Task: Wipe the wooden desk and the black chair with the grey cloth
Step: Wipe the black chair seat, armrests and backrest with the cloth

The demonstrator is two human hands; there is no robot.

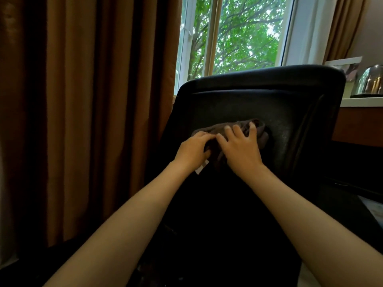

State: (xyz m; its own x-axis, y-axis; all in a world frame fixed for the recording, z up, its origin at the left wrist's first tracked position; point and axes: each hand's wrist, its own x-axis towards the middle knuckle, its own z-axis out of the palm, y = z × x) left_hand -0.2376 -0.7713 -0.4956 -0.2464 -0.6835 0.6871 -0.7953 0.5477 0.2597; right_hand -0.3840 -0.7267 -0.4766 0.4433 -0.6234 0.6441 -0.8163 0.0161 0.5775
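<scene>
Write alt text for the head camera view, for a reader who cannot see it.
Two bare hands press a grey cloth against the backrest of a black chair: the left hand grips a bunched end, the right hand lies spread over it. Brown curtains hang to the left, and a window behind the chair shows green trees.

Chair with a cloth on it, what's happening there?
A person is wiping the back of the chair with the cloth. The left hand grips one end of the cloth with curled fingers. The right hand presses flat on it, fingers spread. The cloth lies bunched about midway up the chair's back.
</scene>
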